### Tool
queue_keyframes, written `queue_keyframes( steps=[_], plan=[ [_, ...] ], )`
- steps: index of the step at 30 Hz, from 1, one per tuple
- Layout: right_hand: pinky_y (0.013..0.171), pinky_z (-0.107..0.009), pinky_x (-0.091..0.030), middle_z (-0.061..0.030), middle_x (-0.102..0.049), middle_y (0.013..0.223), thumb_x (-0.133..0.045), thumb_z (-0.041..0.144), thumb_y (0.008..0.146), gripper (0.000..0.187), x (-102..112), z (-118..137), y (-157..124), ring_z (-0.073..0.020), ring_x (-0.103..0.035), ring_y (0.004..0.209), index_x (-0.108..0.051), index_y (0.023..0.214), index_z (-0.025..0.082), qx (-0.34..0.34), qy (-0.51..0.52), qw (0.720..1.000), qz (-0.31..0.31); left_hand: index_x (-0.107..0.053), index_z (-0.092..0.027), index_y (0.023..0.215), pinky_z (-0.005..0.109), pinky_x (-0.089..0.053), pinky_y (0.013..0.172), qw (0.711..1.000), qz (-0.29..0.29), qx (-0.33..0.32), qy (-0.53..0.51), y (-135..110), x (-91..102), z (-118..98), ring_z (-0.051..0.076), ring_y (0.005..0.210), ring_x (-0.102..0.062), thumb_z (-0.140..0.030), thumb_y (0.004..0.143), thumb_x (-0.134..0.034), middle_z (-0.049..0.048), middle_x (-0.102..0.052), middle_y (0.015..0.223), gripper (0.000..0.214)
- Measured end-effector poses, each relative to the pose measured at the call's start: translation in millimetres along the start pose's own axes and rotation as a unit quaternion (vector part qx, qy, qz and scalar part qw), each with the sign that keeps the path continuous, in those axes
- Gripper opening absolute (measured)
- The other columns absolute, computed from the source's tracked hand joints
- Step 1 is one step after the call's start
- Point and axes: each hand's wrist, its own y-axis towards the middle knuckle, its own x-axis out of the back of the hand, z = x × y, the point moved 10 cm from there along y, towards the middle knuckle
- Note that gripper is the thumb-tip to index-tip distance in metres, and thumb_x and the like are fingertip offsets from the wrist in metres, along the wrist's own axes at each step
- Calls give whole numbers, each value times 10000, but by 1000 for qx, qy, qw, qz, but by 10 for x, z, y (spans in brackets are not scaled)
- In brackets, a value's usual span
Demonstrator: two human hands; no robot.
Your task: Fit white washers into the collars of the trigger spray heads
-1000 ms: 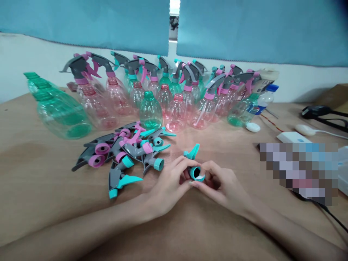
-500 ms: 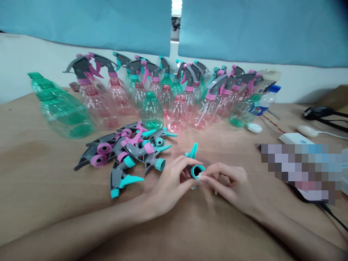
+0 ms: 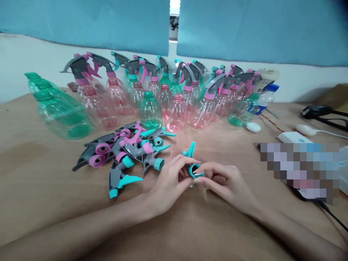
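My left hand [image 3: 170, 181] is closed round a grey and teal spray trigger head [image 3: 193, 167], with its teal collar facing me and its teal lever sticking up behind. My right hand [image 3: 223, 185] pinches at the collar's opening with thumb and fingertips; a small pale part may be between them, but I cannot make it out. Both hands rest low over the wooden table [image 3: 40, 174]. Just left of my left hand lies a pile of loose trigger heads [image 3: 125, 152], grey with pink or teal parts.
Several clear pink and green bottles [image 3: 163, 101] stand at the back, some with trigger heads fitted. A stack of green bottles [image 3: 58, 108] lies at the left. A water bottle [image 3: 265, 99], white devices [image 3: 292, 137], cables and a blurred patch are on the right.
My right hand's fingers have shifted round the teal collar, drawing back slightly and then closing on it again. The trigger head has tilted a little in my left hand.
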Motion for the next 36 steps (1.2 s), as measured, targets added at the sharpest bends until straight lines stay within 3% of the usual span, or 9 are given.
queue_keyframes(
  steps=[4,10,18,23,27,36],
  plan=[
    [487,-174,-408,36,-605,634,-618,269,861,81,67,50,1,-80,-526,548,-675,830,221,11,-26,999,-29,-602,-221,1052,268,-439,696,1000,1,7,-12,0,-1,8,140,771,-543,-278,855,-637,1,-578,900,208],
    [554,-209,-488,12,-677,696,-658,299,818,97,279,-60,-14,-108,-602,596,-683,772,218,-41,70,990,-114,-596,-204,1012,241,-437,670,999,-19,39,-27,7,49,45,122,747,-553,-67,800,-626,-12,-612,910,254],
    [582,-226,-520,7,-683,713,-708,311,760,125,335,-208,1,-112,-613,614,-638,755,208,-93,148,969,-174,-615,-230,1001,215,-433,616,999,-27,36,-24,2,64,26,112,717,-561,-72,775,-651,-33,-630,883,279],
    [561,-219,-511,23,-683,729,-679,289,793,319,356,-247,-4,-113,-609,627,-598,1097,238,-104,148,967,-179,-621,-263,1084,197,-422,567,999,-36,20,-34,-18,94,-17,91,626,-543,-92,779,-675,-55,-642,807,353],
    [606,-239,-514,-19,-715,854,-662,315,801,152,352,-272,20,-126,-618,695,-708,908,217,-116,103,975,-157,-627,-280,1117,199,-417,564,999,-36,1,-26,-30,108,-60,91,615,-528,-89,776,-681,-51,-659,832,395],
    [505,-243,-471,-8,-692,701,-669,315,798,119,415,-163,-2,-102,-535,529,-726,759,218,-82,84,980,-163,-657,-274,1055,276,-438,682,997,-45,-23,53,-16,143,-113,160,735,-524,-127,787,-682,-18,-643,820,307]
  ],
)
